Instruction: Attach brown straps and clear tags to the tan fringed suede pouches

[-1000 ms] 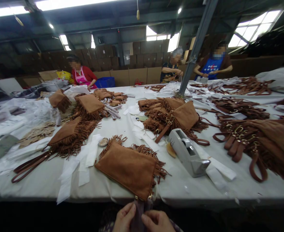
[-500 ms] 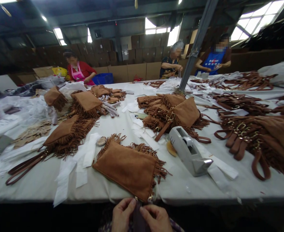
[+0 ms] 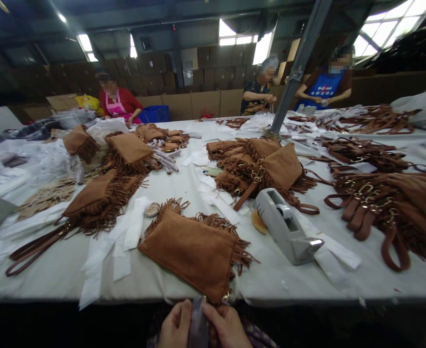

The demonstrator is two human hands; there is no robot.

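A brown suede pouch (image 3: 194,249) with fringe lies flat in front of me, its lower corner at the table's front edge. Gold hardware (image 3: 226,295) shows at that corner. Just below it, a dark strap (image 3: 198,324) with a greyish, shiny covering hangs between my hands, past the table edge. My left hand (image 3: 176,324) pinches it from one side. From the other side my right hand (image 3: 225,326) has thumb and fingers closed on it near the top. The strap's lower end is out of the picture.
A grey tape dispenser (image 3: 287,227) stands right of the pouch. More fringed pouches (image 3: 263,164) lie behind, with straps and pouches (image 3: 390,208) at right. White paper strips (image 3: 93,270) and plastic bags (image 3: 35,164) are at left. A metal post (image 3: 296,72) rises beyond; several people work across the table.
Both hands have shifted slightly left with the strap, which now shows a greyish, shiny face instead of dark brown. The pouch has stayed in place.
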